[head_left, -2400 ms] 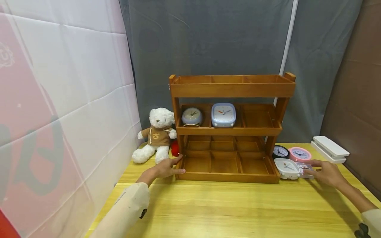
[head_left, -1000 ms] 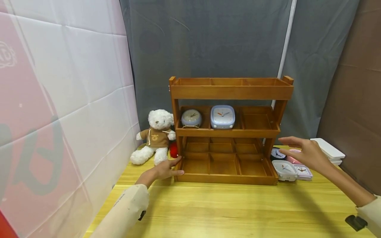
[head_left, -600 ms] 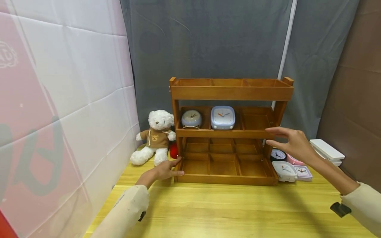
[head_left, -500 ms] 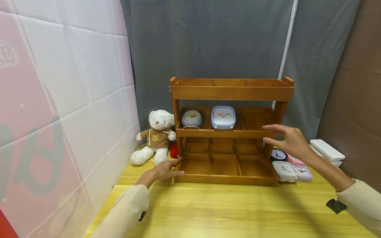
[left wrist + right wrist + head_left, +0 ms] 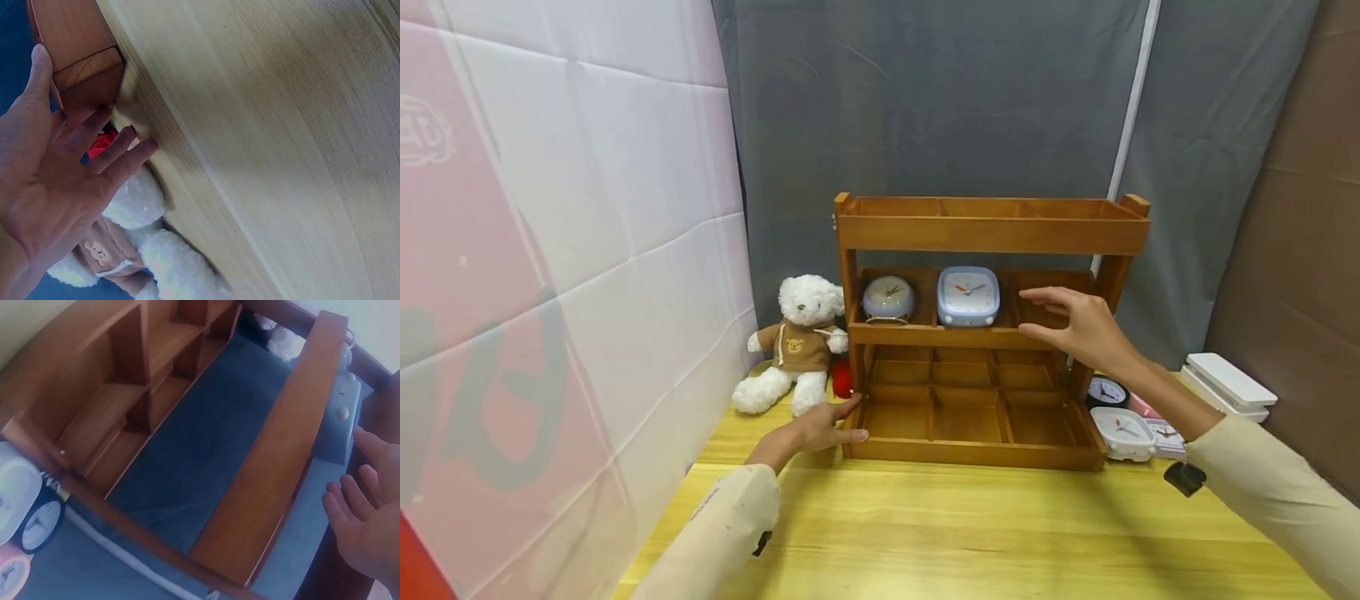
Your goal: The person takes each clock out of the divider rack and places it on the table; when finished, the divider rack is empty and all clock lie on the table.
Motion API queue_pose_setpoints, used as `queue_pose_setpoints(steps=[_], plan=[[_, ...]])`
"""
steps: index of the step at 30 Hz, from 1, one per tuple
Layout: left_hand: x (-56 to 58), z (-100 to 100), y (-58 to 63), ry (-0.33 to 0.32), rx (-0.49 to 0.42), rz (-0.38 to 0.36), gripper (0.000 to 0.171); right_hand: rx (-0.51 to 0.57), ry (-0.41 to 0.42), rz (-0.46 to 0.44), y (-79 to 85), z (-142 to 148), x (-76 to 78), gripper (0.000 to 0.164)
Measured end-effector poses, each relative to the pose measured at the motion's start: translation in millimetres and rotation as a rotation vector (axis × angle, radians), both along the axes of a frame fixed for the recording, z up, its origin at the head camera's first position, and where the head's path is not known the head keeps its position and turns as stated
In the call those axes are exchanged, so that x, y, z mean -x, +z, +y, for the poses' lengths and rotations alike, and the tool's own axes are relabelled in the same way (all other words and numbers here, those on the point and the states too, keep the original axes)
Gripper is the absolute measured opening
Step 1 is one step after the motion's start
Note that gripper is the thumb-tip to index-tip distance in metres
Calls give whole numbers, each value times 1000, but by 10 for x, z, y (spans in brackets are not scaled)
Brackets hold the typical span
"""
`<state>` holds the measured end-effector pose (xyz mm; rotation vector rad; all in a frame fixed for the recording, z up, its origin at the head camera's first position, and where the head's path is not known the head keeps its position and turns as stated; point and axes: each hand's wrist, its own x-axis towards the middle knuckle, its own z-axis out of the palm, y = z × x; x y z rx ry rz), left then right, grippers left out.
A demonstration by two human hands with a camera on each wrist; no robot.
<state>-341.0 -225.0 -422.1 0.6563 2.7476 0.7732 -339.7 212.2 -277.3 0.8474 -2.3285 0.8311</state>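
The fingers of our right hand (image 5: 1086, 329) stretch forward, with a gap to the thumb, and hold nothing. They hang at the right part of the middle shelf (image 5: 925, 336) of our wooden rack (image 5: 992, 236), just beside the blue square clock (image 5: 968, 297). We can't tell if they touch it. That clock sits in the shelf's middle part, with a small round clock (image 5: 887, 298) at the shelf's left end.

The right hand has just come over from the table's right edge, bringing no clock with it, so we think the work is now at the shelf. Our left hand (image 5: 816, 427) stays at the rack's bottom left corner, fingers spread, touching the wood but gripping nothing. Maybe that helps keep it steady.

Toward the right edge of the table (image 5: 940, 517), we see a black clock (image 5: 1107, 392), a white clock (image 5: 1123, 433), a purple clock (image 5: 1165, 436) and a partly hidden pink clock (image 5: 1141, 406). A white teddy bear (image 5: 801, 343) sits near the far left corner.
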Motion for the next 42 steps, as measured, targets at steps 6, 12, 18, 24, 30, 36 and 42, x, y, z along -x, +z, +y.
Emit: queue_pose_setpoints(steps=[6,12,18,24,30,36,42], plan=[[-1,18,6,12,13,-5,85,11,39,23,39,-161,137,52],[-3,27,9,15,16,10,84,-9,51,-16,92,-302,256,63],[-4,28,6,19,14,8,83,-34,53,-48,112,-428,336,71],[-11,26,-1,20,6,3,83,-59,18,-70,119,-513,388,75],[-7,24,-7,24,2,1,83,-96,10,-130,148,-578,444,78],[-2,4,-4,25,1,5,83,-80,54,-113,163,-628,483,77],[8,3,-4,23,10,5,84,-59,56,-83,170,-620,472,74]])
